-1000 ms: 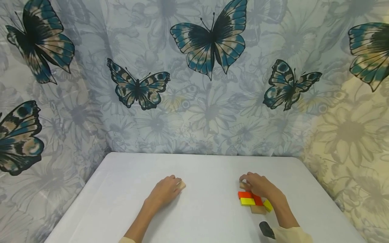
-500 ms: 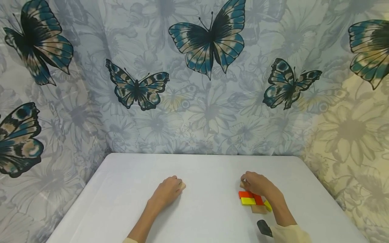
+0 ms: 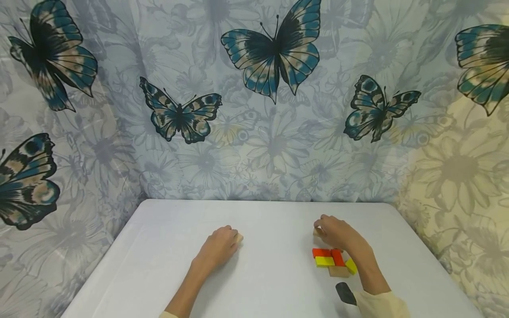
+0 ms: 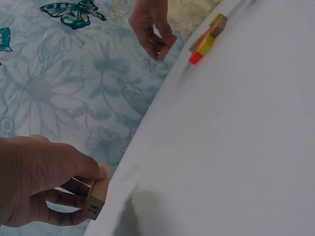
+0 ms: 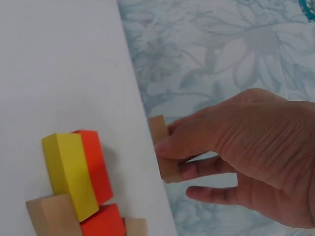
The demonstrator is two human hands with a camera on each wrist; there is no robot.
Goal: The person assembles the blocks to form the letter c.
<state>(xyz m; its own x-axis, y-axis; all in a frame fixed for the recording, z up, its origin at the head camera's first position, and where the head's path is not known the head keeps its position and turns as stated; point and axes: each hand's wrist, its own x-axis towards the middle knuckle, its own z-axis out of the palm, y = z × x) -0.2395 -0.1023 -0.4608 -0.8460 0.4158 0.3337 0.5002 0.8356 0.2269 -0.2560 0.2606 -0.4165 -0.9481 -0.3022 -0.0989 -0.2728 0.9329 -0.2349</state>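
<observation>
My left hand [image 3: 218, 247] pinches a plain wooden block [image 4: 100, 191] between thumb and fingers; the number 28 shows on its end in the left wrist view. On the right, another plain wooden block [image 5: 169, 167] is gripped by the thumb and fingertips of my right hand [image 3: 338, 233], above the table and beyond a small group of blocks. That group has a red block [image 3: 321, 252], a yellow block [image 3: 324, 262], a second red block [image 3: 337, 257], a wooden block [image 3: 339, 271] and a tilted yellow block [image 3: 351, 266]. My right wrist partly overhangs it.
The white table [image 3: 274, 274] spreads between and around both hands. Butterfly-patterned cloth [image 3: 274, 154] stands behind its far edge and at both sides. A dark object [image 3: 346, 293] sits by the right sleeve [image 3: 379, 304].
My right hand has risen slightly away from the group with its wooden block, uncovering more of the second red block. The left hand has lifted slightly, still holding its block.
</observation>
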